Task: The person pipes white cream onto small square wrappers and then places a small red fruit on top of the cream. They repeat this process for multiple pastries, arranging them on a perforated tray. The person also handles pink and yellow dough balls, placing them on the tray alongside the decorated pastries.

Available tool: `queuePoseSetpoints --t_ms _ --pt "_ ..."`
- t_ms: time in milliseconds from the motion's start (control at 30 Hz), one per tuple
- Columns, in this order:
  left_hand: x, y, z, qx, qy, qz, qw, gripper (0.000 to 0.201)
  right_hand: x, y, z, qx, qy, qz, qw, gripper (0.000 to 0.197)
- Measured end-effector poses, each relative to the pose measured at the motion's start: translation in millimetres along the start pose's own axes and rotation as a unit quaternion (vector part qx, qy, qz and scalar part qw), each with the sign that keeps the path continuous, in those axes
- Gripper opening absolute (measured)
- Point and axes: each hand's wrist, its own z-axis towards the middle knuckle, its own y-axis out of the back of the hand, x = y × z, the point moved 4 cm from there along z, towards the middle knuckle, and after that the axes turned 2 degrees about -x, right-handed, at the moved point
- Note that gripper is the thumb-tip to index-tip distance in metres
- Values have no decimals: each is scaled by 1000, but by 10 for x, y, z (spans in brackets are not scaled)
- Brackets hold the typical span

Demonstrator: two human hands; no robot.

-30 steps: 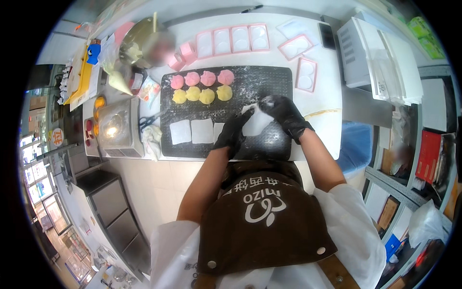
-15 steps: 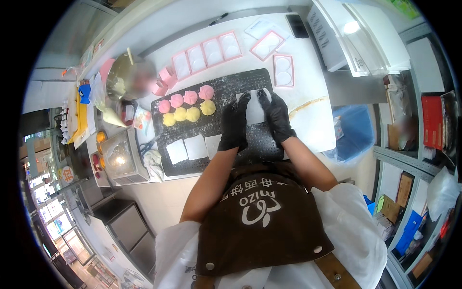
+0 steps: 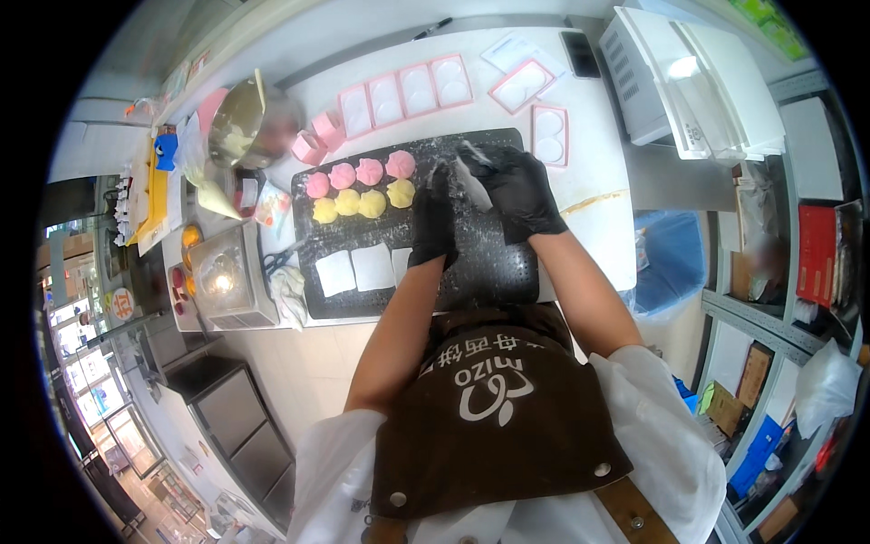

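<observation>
My right hand [image 3: 521, 192], in a black glove, is closed on a thin white square dough sheet [image 3: 471, 189], which now hangs tilted and partly folded under the fingers. Just left of the sheet, my left hand [image 3: 435, 218], also black-gloved, is turned on edge with its fingers stretched forward; nothing shows in it. Both hands are over a black perforated mat [image 3: 485, 272] dusted with white powder. Beside the left hand sit a row of pink dough balls [image 3: 369, 171] and a row of yellow dough balls [image 3: 372, 203]. White dough sheets [image 3: 372, 267] lie nearer me, one partly behind my left wrist.
Pink trays with round hollows [image 3: 418, 88] line the table's back. A steel mixing bowl [image 3: 237, 127] and a filled piping bag [image 3: 216, 199] stand left. A phone [image 3: 580, 54] lies back right, near a white appliance [image 3: 634, 86]. A blue-lined bin [image 3: 669, 258] is at right.
The white sheet, held flat between both hands before, is now lifted and tilted in my right hand. My left hand has come away from it. The view has shifted slightly.
</observation>
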Motion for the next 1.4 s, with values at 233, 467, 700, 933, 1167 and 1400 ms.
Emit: queuePoseSetpoints --t_ms 233,467,700,933,1167,1400 --pt "-393 480 -166 -5 168 -245 955 51 -213 29 447 145 116 -457 870 31" --pt "-452 436 -103 78 -62 -228 969 61 -141 -125 300 261 111 -370 885 32" --pt "-801 537 -72 200 -111 -131 965 28 46 -9 196 279 58 -260 923 27" --pt "-1022 616 -196 157 151 -322 921 22 -413 64 -62 88 -168 93 977 48" --pt "-652 497 -408 71 150 -388 906 24 -512 -234 -742 58 -257 330 907 57" --pt "-796 467 -532 -48 86 -228 969 23 -91 -393 -578 -118 -288 132 941 27"
